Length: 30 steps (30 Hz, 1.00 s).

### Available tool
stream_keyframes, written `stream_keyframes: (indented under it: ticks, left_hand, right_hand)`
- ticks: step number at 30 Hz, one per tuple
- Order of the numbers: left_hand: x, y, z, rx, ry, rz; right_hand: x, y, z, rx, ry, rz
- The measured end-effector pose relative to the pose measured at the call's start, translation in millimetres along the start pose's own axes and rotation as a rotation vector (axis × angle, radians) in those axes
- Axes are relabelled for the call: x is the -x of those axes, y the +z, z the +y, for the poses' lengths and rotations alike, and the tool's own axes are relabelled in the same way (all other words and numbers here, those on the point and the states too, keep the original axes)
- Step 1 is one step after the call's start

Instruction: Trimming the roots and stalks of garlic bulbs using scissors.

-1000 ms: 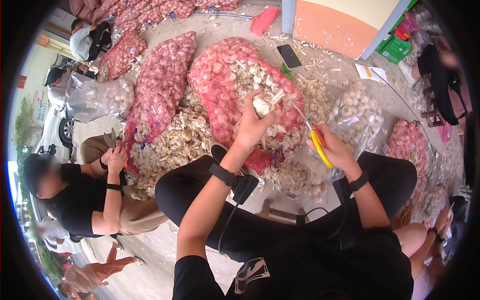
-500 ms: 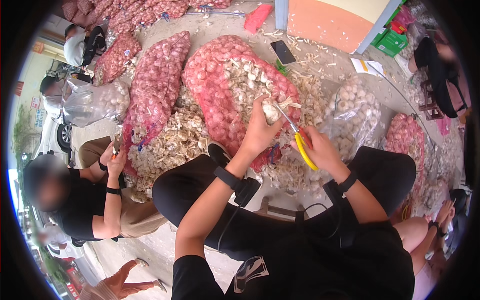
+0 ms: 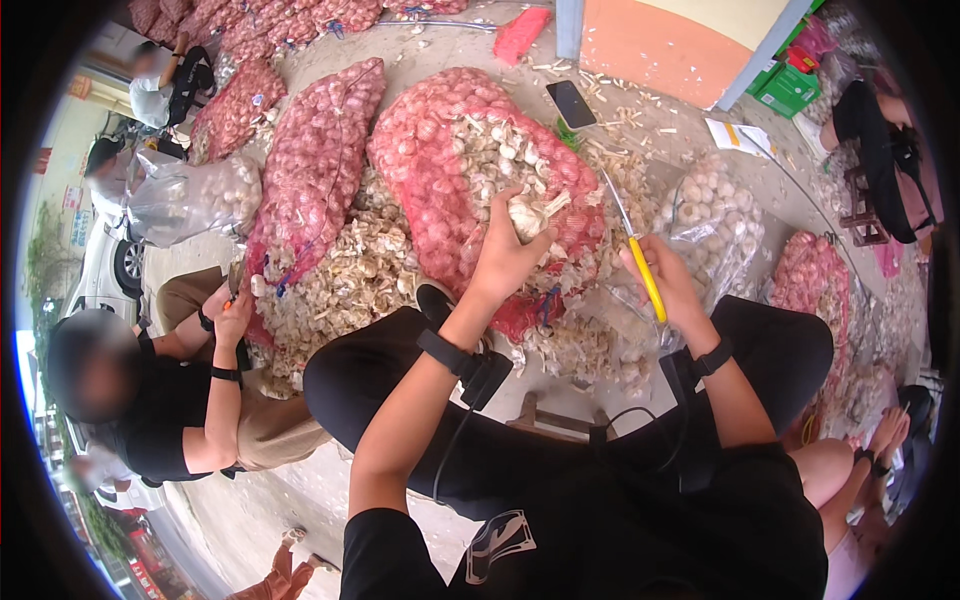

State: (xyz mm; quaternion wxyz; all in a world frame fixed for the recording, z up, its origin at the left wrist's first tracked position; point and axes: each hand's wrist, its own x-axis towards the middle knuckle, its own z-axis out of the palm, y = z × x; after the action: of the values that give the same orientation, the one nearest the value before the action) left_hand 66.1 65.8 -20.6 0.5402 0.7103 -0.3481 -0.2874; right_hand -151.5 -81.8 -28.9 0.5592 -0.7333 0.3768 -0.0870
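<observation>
My left hand point(image 3: 505, 255) is closed round a white garlic bulb point(image 3: 526, 220), its dry stalk sticking out to the right, above an opened red mesh sack of garlic point(image 3: 420, 170). My right hand point(image 3: 668, 285) grips scissors point(image 3: 645, 270) with yellow handles; their blades point up and slightly left, apart from the bulb. A heap of dry husks point(image 3: 365, 290) lies left of that sack, and more husks and trimmed stalks lie around it. A clear plastic bag of white garlic bulbs point(image 3: 705, 210) is to the right of the scissors.
A co-worker point(image 3: 185, 430) in black sits close on my left; others are at both sides. More red sacks point(image 3: 315, 150) lie left and behind. A phone point(image 3: 570, 105), paper sheet point(image 3: 735, 138) and green boxes point(image 3: 785, 90) lie farther back, beside a painted panel point(image 3: 660, 55).
My right hand has swung the scissors rightward and upright, away from the bulb they were against half a second ago. My left hand still holds the bulb, moved slightly left since then.
</observation>
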Motion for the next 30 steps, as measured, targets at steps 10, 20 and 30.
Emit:
stream_keyframes:
  ticks: [10,20,30]
  left_hand:
    - [0.6,-0.8,7.9,-0.26,0.018,0.023]
    - [-2.7,-9.9,4.2,-0.183,-0.021,-0.118]
    - [-3.3,-16.1,9.1,-0.12,-0.074,-0.161]
  right_hand:
    - [14.9,3.1,-20.6,0.47,-0.457,0.201]
    - [12.8,-4.0,-21.1,0.606,-0.485,0.175]
    - [7.2,-15.0,-15.3,0.651,-0.359,0.158]
